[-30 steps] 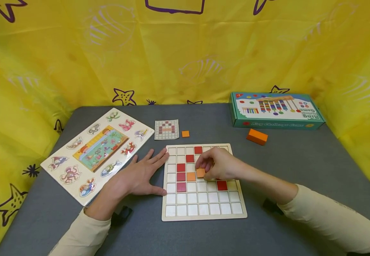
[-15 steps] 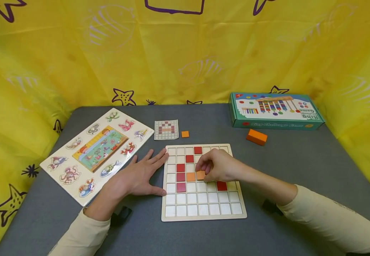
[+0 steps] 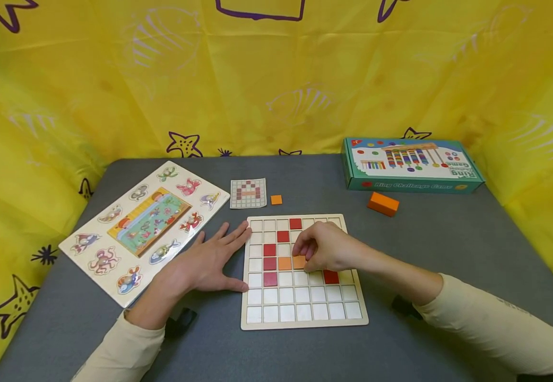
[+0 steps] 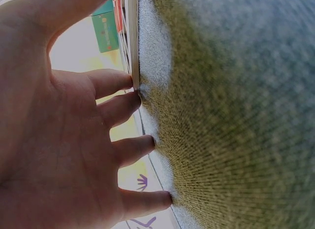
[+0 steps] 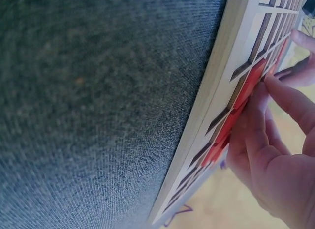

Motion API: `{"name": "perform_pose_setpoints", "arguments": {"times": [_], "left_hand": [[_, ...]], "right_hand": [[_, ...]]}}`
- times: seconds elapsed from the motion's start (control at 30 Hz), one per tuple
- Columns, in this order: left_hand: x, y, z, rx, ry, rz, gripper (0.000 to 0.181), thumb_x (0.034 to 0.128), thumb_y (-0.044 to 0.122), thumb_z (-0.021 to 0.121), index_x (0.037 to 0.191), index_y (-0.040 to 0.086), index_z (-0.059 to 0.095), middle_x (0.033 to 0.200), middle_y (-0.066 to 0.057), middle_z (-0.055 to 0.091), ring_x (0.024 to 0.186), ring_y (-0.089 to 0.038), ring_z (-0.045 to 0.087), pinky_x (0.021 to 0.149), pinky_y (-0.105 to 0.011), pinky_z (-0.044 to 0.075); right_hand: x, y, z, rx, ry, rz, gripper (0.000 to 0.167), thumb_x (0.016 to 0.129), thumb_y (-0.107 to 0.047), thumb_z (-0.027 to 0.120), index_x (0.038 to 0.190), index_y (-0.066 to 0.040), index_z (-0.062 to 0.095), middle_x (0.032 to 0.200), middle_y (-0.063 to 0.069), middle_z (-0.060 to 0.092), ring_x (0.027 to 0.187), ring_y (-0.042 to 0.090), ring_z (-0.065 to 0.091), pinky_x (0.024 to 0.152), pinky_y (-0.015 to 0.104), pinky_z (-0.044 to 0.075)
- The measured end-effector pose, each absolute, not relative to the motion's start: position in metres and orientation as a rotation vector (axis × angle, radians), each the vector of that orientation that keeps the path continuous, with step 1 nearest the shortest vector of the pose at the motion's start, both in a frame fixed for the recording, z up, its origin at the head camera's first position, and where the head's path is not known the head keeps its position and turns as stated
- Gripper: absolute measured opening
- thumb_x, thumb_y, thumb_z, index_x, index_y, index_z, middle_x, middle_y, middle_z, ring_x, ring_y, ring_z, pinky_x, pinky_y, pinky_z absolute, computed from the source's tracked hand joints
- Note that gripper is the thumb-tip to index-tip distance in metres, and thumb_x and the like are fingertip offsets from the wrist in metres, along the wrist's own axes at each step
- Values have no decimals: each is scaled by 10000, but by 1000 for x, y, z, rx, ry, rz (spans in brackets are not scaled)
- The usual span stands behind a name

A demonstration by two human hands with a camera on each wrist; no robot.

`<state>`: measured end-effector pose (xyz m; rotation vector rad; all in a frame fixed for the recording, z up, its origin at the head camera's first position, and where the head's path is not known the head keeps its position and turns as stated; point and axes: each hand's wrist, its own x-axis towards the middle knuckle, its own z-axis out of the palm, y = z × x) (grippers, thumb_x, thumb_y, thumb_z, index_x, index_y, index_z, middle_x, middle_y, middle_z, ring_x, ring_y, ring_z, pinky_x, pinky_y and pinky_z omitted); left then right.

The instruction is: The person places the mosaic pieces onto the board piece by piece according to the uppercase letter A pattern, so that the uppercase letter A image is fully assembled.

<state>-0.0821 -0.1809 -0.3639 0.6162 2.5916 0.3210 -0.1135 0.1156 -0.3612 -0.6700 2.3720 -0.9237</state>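
A wooden grid board (image 3: 305, 324) lies flat in the middle of the table, with several red tiles (image 3: 269, 263) and an orange tile (image 3: 284, 263) in its cells. My right hand (image 3: 331, 246) is over the board, thumb and fingers pinching a second orange tile (image 3: 298, 261) at the cell beside the first one. This hand hides some cells on the board's right half. With fingers spread, my left hand (image 3: 212, 260) rests at the board's left edge; in the left wrist view its fingertips (image 4: 129, 82) touch the table and the board's side.
Behind the board lie a small pattern card (image 3: 248, 193) and a loose orange tile (image 3: 276, 199). An orange block (image 3: 383, 204) sits before a green game box (image 3: 412, 164) at back right. A sea-animal peg puzzle (image 3: 128, 254) occupies the left side.
The orange tile under my right fingers has settled slightly lower into its cell. My left hand has stayed in place.
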Motion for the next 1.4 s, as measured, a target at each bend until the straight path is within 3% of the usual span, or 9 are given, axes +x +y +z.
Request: {"name": "perform_pose_setpoints", "arguments": {"times": [0.9,1.4], "left_hand": [[-82,-181,-364,619,2590,324,1169,801,666,801,1687,210,188,1772,-2,85,1609,-447,88,1161,-812,118],[-82,-181,-365,632,2600,309,1159,810,663,797,1686,206,192,1771,-6,91,1607,-448,98,1156,-814,133]], "right_hand": [[-113,117,-361,-665,2348,-974,235,735,0,877,929,-102,793,823,13,718,753,123,639,738,271,577],[-130,119,-357,-718,2371,-1025,178,838,-70,842,1010,-84,798,886,-19,745,787,129,659,735,284,579]]}}
